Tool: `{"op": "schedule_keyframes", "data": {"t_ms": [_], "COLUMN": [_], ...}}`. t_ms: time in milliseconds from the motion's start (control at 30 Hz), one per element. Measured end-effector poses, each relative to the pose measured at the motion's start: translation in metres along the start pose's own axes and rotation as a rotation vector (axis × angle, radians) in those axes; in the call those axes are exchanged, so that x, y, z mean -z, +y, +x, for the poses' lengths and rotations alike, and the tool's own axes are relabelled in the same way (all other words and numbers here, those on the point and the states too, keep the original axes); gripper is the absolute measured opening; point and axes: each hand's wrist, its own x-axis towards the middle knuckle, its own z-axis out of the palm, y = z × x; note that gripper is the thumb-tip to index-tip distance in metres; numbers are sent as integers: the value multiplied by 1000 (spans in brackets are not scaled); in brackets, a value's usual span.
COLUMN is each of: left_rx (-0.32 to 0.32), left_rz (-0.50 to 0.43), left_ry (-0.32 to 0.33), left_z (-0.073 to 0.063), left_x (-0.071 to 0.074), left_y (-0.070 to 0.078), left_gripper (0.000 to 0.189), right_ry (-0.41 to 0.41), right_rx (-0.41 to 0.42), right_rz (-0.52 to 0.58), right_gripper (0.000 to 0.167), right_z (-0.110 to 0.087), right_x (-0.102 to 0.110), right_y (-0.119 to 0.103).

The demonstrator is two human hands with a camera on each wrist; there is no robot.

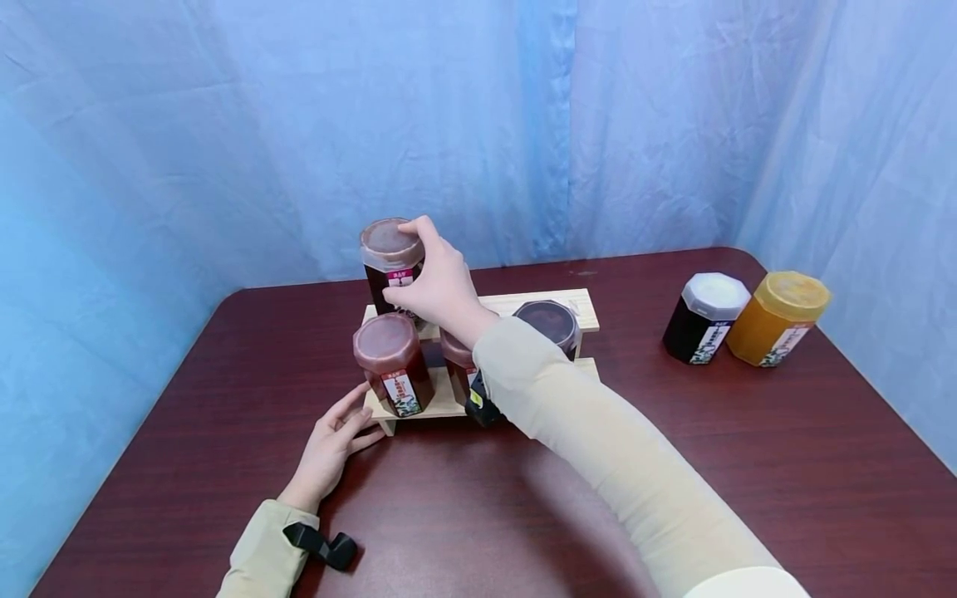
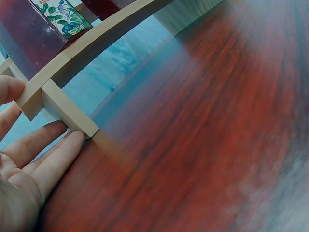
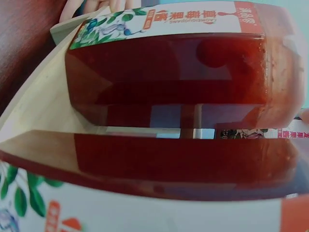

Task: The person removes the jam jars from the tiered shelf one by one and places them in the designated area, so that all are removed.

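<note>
My right hand [image 1: 446,286] grips a dark jam jar [image 1: 379,286] with a pink-topped label, thumb and fingers around its upper part. This jar is at the left end of the upper board of a two-tier wooden rack [image 1: 586,311]; whether its base touches the board cannot be made out. With its fingers extended, my left hand [image 1: 329,453] touches the rack's left end and front leg [image 2: 70,108]. On the lower board stand a red jam jar [image 1: 386,345], a second red jar [image 1: 456,378] partly behind my right wrist, and a dark-lidded jar [image 1: 549,320].
Farther right on the dark red table [image 1: 463,515] stand a black jar with a white lid [image 1: 684,328] and a yellow jar [image 1: 763,320], side by side. Blue curtains [image 1: 449,124] hang behind the table and along its sides.
</note>
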Motion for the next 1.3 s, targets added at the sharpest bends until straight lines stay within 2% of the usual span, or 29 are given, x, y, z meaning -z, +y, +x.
{"op": "schedule_keyframes", "data": {"t_ms": [200, 600, 900, 1067, 1300], "left_rx": [22, 6, -15, -13, -18], "left_rz": [14, 2, -8, 4, -9], "left_ry": [13, -2, -10, 8, 6], "left_z": [0, 2, 1, 0, -2], "left_x": [-1, -3, 0, 2, 3], "left_y": [0, -2, -3, -2, -2], "left_gripper": [49, 51, 48, 49, 42], "right_ry": [44, 129, 213, 227, 259], "right_rx": [22, 35, 46, 73, 120], "right_rz": [63, 155, 276, 358, 393], "right_gripper": [72, 72, 73, 74, 74], "right_z": [-3, -8, -12, -15, -24], "right_x": [1, 10, 13, 16, 30], "right_y": [2, 0, -3, -7, -15]}}
